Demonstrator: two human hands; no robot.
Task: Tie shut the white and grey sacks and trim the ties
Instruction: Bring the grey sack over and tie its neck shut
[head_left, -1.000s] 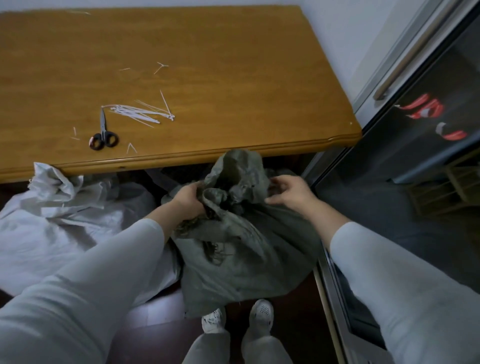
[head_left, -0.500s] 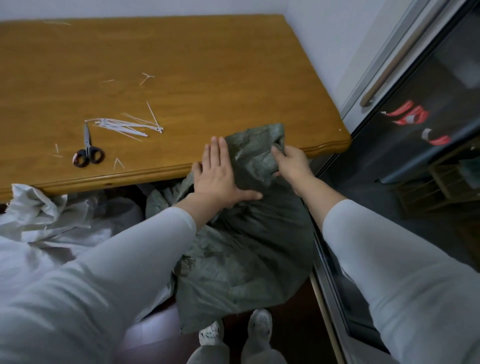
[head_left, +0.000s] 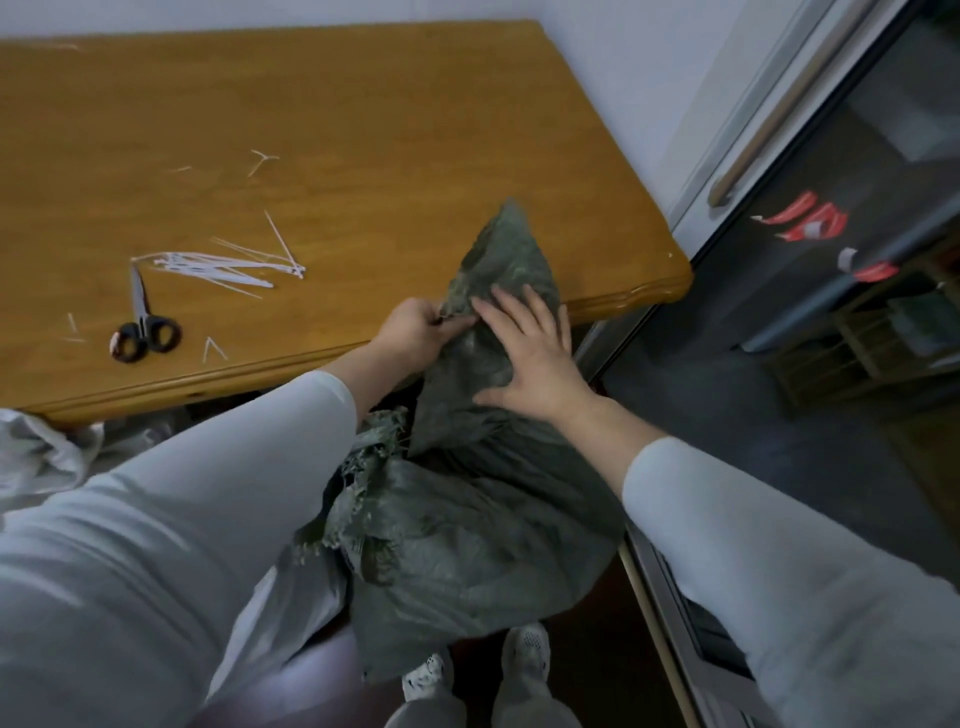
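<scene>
The grey sack (head_left: 467, 540) stands on the floor against the table's front edge, its mouth flattened into a point lying on the tabletop. My left hand (head_left: 415, 332) pinches the left edge of that flap. My right hand (head_left: 530, 353) lies flat on the flap with fingers spread. A bundle of white ties (head_left: 218, 265) lies on the table to the left, with black-handled scissors (head_left: 143, 332) beside it. The white sack (head_left: 41, 457) shows at the left edge, mostly hidden by my left sleeve.
The wooden table (head_left: 363, 130) carries several cut tie scraps (head_left: 262, 158). A glass door with a long handle (head_left: 769, 119) and red stickers stands to the right. My two shoes (head_left: 524, 654) are on the floor below the grey sack.
My left hand went from lying flat on the grey sack's flap to pinching its left edge. My right hand moved from the flap's right edge to lie flat on top. The flap now narrows to a point.
</scene>
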